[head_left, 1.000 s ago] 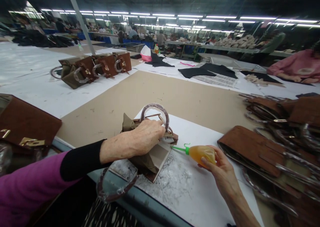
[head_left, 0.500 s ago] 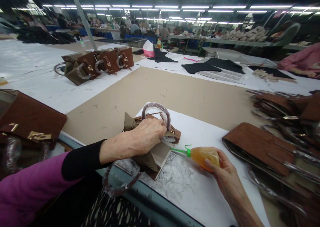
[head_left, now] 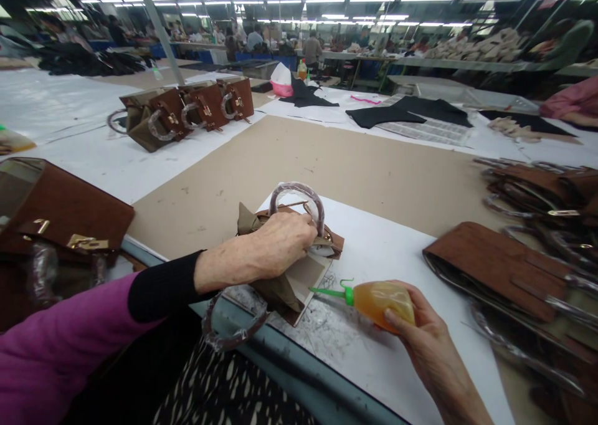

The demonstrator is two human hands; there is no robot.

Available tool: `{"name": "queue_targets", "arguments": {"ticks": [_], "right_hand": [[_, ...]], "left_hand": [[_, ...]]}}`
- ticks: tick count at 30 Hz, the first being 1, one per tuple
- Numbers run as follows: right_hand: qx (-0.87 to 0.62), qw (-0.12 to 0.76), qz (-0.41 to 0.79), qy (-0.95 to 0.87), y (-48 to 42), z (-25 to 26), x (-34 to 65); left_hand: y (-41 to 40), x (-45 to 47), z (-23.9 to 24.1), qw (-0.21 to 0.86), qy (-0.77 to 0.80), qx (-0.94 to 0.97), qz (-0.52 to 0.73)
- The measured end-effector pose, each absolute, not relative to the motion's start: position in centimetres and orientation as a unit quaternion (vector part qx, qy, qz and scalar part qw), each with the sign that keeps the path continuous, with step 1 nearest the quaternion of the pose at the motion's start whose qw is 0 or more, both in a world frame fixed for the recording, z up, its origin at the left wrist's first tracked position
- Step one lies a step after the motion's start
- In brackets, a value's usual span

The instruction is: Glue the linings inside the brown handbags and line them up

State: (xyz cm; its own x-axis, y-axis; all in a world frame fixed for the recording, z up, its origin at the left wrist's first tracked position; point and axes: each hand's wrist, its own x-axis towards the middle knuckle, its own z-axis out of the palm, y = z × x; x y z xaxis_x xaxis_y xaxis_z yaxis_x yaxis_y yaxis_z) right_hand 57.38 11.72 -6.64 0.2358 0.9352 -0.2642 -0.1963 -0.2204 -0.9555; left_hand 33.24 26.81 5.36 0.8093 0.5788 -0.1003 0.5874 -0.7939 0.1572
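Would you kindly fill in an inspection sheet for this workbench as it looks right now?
Surface: table under a white sheet, scribbled stains near the front edge; tan board behind.
Job's things: bag lying on the sheet, ring handle raised; bottle of amber liquid, green nozzle pointing at the bag.
Clutter: pile of bags at right; brown bag at left; row of bags farther back; black pieces.
Grippers: left hand grips the bag's top; right hand holds the bottle.
Cables: nothing seen.
Surroundings: factory hall, people at far tables, a pink sleeve at right.
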Motion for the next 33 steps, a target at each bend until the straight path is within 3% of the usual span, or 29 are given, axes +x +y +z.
{"name": "queue_targets", "arguments": {"ticks": [11,23,33], "right_hand": [[-0.570,0.522,0.538,-0.336,9.4,-5.9,55.5],[-0.592,0.575,0.480,-0.296,9.0,-6.0,54.4],[-0.597,0.541,0.522,-0.280,7.7,-6.0,53.6]], "left_hand": [[27.2,33.2,4.8,0.075,0.296,0.952,-0.029],[27.1,33.6,5.3,0.078,0.307,0.947,-0.053],[26.9,33.8,5.9,0.063,0.314,0.945,-0.061]]}}
